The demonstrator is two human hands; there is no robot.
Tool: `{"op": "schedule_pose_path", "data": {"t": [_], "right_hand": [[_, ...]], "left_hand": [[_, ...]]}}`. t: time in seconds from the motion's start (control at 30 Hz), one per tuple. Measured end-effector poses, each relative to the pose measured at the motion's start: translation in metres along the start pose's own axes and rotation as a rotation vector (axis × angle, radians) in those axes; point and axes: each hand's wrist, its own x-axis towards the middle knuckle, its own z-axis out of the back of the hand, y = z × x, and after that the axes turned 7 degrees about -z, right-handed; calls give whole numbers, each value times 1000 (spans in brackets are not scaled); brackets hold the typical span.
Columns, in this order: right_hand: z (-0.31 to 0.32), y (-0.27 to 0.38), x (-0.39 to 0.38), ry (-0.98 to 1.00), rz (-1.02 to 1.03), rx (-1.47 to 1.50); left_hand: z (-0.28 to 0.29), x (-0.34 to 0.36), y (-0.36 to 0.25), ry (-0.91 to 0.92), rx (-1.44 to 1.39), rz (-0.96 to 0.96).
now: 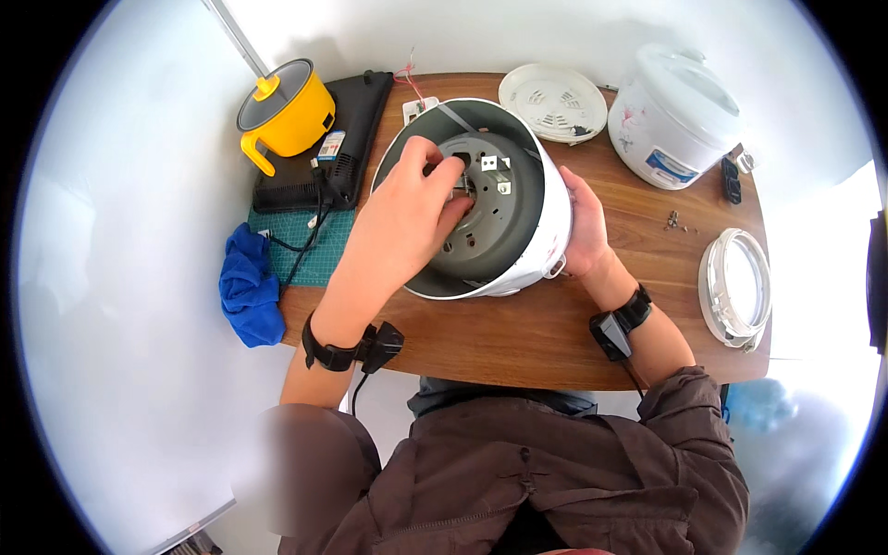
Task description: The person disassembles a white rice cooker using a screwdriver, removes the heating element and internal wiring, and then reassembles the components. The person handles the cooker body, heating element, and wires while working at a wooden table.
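Observation:
A white rice cooker body point(555, 242) is tipped on the table in front of me, its open round end facing up toward me. Inside sits a grey metal disc point(504, 208) with holes and small metal brackets point(500, 174). My left hand point(400, 215) reaches over the rim, thumb and fingers closed at the disc's middle. A small metal part shows between them, but what they pinch is mostly hidden. Against the outer wall on the right lies my right hand point(585, 227), steadying the body, its fingers partly behind it. Both wrists wear black strapped devices.
Behind the body lie a white vented round cover point(553, 102) and red wires point(407, 72). On the right are a white lidded cooker point(675, 118), loose screws point(675, 222) and a white ring-shaped lid point(737, 289). A yellow pot point(289, 116), black device point(365, 120), green mat point(328, 254) and blue cloth point(248, 287) fill the left.

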Motion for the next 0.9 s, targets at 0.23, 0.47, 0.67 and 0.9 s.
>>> {"op": "schedule_pose_path", "data": {"t": [0.23, 0.47, 0.67, 0.9], "right_hand": [[2, 2, 0, -12, 24, -29], [-5, 4, 2, -7, -35, -54], [-3, 14, 4, -158, 16, -234], [-6, 11, 2, -323, 84, -183]], "left_hand": [[-4, 1, 1, -67, -85, 10], [-13, -7, 6, -150, -97, -30], [-12, -7, 11, -193, -60, -99], [-16, -2, 7, -171, -38, -131]]}}
